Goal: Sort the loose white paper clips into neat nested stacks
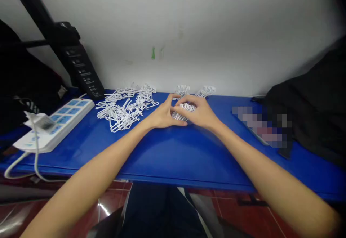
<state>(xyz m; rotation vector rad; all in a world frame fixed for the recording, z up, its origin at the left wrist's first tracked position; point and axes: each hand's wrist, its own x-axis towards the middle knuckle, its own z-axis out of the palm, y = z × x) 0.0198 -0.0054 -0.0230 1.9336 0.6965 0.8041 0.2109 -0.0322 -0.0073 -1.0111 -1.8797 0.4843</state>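
A neat row of white bent-wire hooks (184, 112), much like curtain hooks, lies on the blue tabletop between my two hands. My left hand (164, 115) curls around the row's left side, thumb toward me and fingers at the back. From the right, my right hand (202, 112) closes on the same row, its fingertips near those of the left. The hands partly cover the row. Left of them spreads a loose, tangled pile of white wire hooks (125, 110). Behind the hands, by the wall, sit two small gathered bunches, one nearer hook bunch (182, 89) and a right-hand hook bunch (205, 91).
A white power strip (72, 110) with a plug and cable lies at the left, beside a black stand (83, 70). At right are a flat, pixelated object (259, 126) and black fabric (310, 104). The wall (216, 43) bounds the blue table (173, 158) behind.
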